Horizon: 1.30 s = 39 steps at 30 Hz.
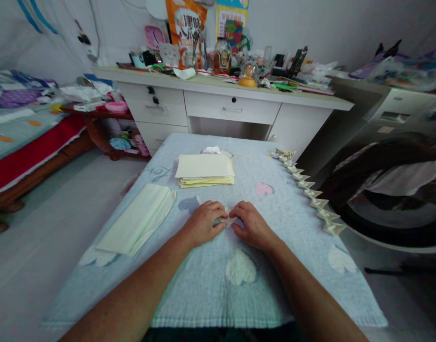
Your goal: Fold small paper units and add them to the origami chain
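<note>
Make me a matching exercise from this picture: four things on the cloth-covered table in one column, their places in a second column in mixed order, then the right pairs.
Things:
1. small folded paper piece
2. stack of yellowish sheets
3. row of folded paper shapes
4. pale folded sheets

Places:
A. along the right edge of the table
B. pinched between the left hand and the right hand
C. lying slantwise near the left edge
D. in the middle, at the far end

Pairs: 1-B, 2-D, 3-A, 4-C
</note>
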Tool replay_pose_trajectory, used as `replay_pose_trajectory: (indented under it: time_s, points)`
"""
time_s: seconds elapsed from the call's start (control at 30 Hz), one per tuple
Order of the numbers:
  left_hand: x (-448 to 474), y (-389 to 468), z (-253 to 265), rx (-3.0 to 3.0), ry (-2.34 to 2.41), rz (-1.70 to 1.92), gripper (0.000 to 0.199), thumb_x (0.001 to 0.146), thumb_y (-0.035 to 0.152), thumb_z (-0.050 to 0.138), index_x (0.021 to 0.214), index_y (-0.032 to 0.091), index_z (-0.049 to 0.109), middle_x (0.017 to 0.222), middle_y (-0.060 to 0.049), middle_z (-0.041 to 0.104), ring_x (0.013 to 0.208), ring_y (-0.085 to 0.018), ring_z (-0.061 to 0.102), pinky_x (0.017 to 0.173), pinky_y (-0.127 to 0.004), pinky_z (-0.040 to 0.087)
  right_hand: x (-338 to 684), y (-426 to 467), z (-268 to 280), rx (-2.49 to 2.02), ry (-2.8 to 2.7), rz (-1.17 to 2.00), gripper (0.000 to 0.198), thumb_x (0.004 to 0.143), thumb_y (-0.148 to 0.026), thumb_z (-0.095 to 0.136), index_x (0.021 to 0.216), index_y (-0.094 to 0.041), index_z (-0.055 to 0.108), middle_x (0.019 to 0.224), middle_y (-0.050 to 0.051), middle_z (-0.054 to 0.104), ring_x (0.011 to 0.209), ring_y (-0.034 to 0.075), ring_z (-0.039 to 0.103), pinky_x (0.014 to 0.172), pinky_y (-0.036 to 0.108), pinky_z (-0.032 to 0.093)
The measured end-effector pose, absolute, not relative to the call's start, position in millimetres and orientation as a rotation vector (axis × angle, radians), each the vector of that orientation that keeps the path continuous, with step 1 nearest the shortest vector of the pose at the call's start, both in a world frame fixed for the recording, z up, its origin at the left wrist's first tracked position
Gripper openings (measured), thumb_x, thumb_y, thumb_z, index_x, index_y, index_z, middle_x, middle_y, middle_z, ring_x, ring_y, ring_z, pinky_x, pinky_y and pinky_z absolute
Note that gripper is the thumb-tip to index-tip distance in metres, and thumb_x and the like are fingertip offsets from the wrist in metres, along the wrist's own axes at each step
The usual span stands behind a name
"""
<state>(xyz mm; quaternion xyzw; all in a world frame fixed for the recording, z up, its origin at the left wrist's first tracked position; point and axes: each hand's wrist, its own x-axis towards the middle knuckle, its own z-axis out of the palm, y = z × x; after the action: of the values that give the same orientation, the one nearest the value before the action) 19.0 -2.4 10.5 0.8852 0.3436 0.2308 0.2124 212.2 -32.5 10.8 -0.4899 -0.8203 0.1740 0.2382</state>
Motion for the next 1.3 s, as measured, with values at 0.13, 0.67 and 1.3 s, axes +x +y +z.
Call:
replay_pose_trajectory:
  time_s: [0.13, 0.67, 1.3]
  points:
    - [17.1, -2.1, 11.3, 2.432, 0.933, 0.646, 0.017, 0.075, 0.02, 0.067, 0.092, 0.02, 0.067, 0.097, -0.005, 0.065, 0.094, -0.021, 0.056, 0.087, -0.034, 0.043, 214.2, -30.1, 8.2, -1.326, -2.252, 0.501, 0.023, 0.075, -0.006, 0.061, 0.094, -0.019, 0.066, 0.093, 0.005, 0.059, 0.089, 0.018, 0.052, 0.083, 0.032, 0.04]
    - [15.4, 3.4, 6.9, 2.463, 1.019, 0.624, 0.01, 0.083, 0.014, 0.056, 0.079, 0.018, 0.064, 0.085, -0.004, 0.062, 0.086, -0.019, 0.055, 0.079, -0.031, 0.042, 214.2, -27.3, 9.8, -1.32, -2.229, 0.506, 0.012, 0.085, -0.01, 0.055, 0.082, -0.016, 0.064, 0.084, 0.005, 0.058, 0.083, 0.016, 0.052, 0.077, 0.029, 0.04]
    - [18.9, 1.6, 2.3, 2.394, 1.279, 0.673, 0.006, 0.079, 0.022, 0.061, 0.076, 0.02, 0.065, 0.088, -0.003, 0.056, 0.087, -0.019, 0.053, 0.08, -0.034, 0.04, 204.5, -27.9, 13.3, -1.742, -2.119, 0.442, 0.008, 0.086, -0.022, 0.059, 0.085, -0.019, 0.066, 0.095, 0.006, 0.055, 0.092, 0.02, 0.045, 0.081, 0.032, 0.032]
